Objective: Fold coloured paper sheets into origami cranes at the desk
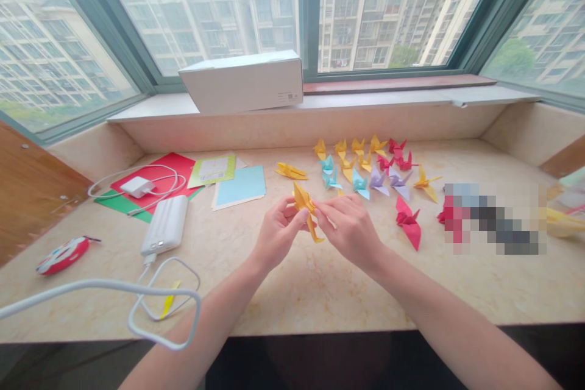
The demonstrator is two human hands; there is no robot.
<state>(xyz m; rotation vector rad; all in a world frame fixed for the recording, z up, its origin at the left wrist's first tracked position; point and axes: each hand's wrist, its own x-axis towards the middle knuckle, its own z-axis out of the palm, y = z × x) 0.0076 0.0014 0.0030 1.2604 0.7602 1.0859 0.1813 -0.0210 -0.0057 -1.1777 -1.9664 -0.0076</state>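
Note:
Both hands pinch one yellow origami crane (303, 200) above the middle of the counter. My left hand (282, 228) grips its body from the left, thumb in front. The fingers of my right hand (350, 225) are closed on its right side; the exact fold under them is hidden. A flat, folded yellow paper piece (291, 171) lies just behind the hands. Several finished cranes in yellow, blue, purple and red stand in rows at the back right, among them a purple crane (379, 180). A larger red crane (407, 223) lies right of my right hand.
A white power bank (165, 225) with a looping white cable (196, 311) lies at the left. Blue paper sheets (241, 187) and red paper (158, 173) lie behind it. A red-and-white object (64, 256) is at far left. A white box (244, 82) stands on the sill.

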